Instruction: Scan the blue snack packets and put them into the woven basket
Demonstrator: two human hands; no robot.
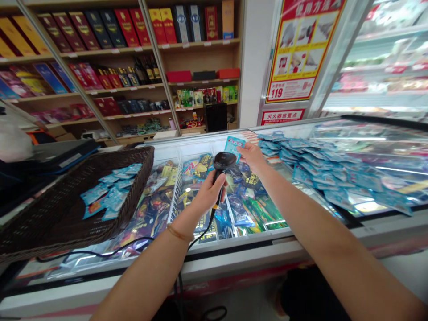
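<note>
My left hand point(211, 191) is wrapped round the handle of a black barcode scanner point(224, 160), held over the glass-topped freezer point(234, 263). A cable runs down from the scanner's handle. Just past the scanner head, my right hand point(251, 156) pinches a small light-blue packet point(233, 145) by its edge, with the scanner partly in front of it. Many similar blue packets lie in a spread pile point(321, 165) on the glass to the right. Several more rest inside a dark brown wicker basket point(140, 178) on the left.
Through the glass, white wire dividers point(175, 191) separate colourful ice-cream packs point(264, 211). The black cable point(96, 253) crosses the glass at the left front. Shelves point(197, 44) of boxed goods stand behind, beside a red-and-yellow poster point(302, 51). A lit display fridge point(384, 67) stands at right.
</note>
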